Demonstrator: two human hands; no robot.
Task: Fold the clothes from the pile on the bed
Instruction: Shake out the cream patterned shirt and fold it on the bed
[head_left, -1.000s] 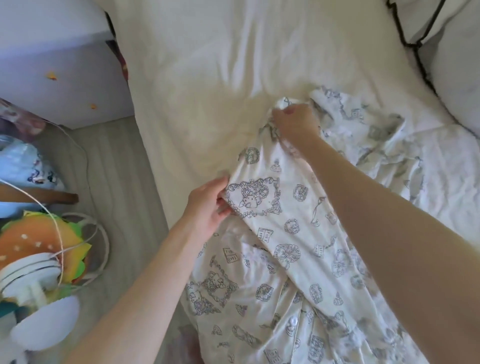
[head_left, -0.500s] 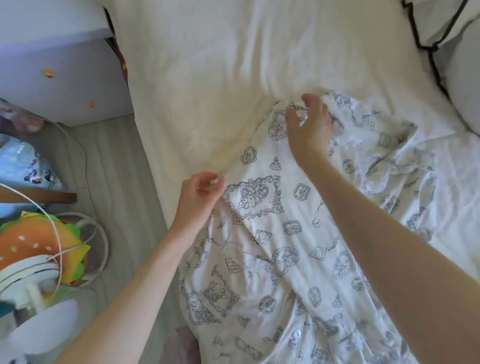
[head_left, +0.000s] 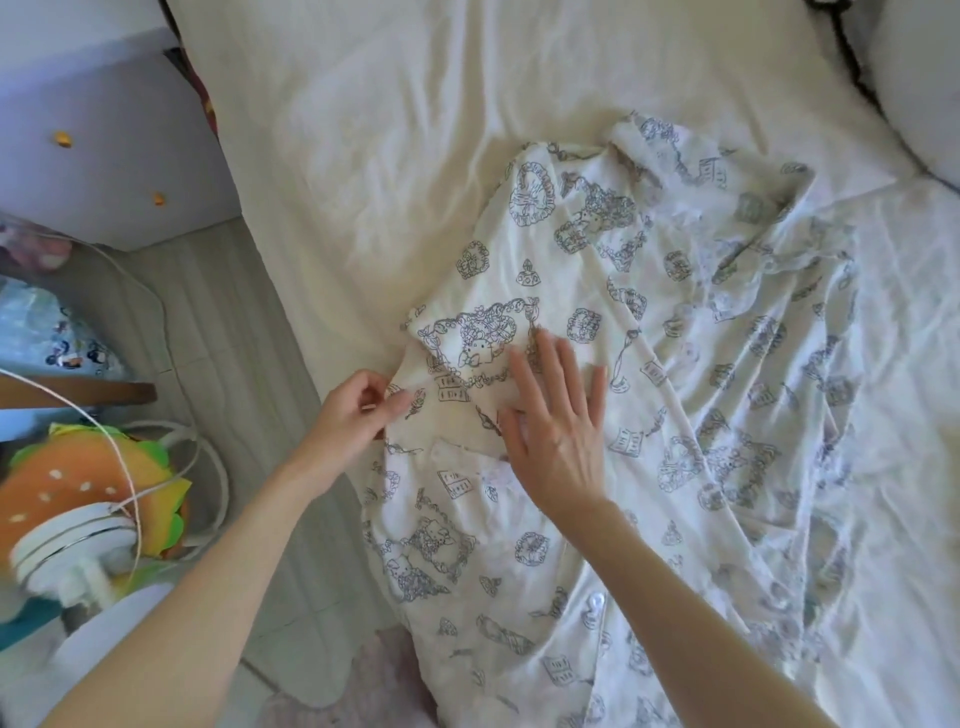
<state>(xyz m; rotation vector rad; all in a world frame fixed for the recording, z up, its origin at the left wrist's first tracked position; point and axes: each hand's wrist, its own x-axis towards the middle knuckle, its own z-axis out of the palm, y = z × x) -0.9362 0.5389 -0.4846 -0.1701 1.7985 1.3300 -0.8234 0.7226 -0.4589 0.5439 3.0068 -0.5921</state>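
Observation:
A white printed pyjama garment (head_left: 649, 332) with grey cartoon drawings and buttons lies spread on the white bed (head_left: 415, 130), running from the near edge toward the far right. My left hand (head_left: 353, 415) pinches the garment's left edge at the side of the bed. My right hand (head_left: 556, 421) lies flat with straight fingers on a folded-over part of the garment, pressing it down. The rest of the garment is rumpled to the right.
A white cabinet (head_left: 104, 145) stands left of the bed. On the floor at the lower left are a burger-shaped cushion (head_left: 88, 478), white cables (head_left: 156, 467) and a white appliance (head_left: 67, 540). A pillow (head_left: 914, 88) with dark piping lies at the far right.
My right hand left the garment's far corner and came back toward me, now flat on the fold. My left hand slid a little down the left edge, still pinching.

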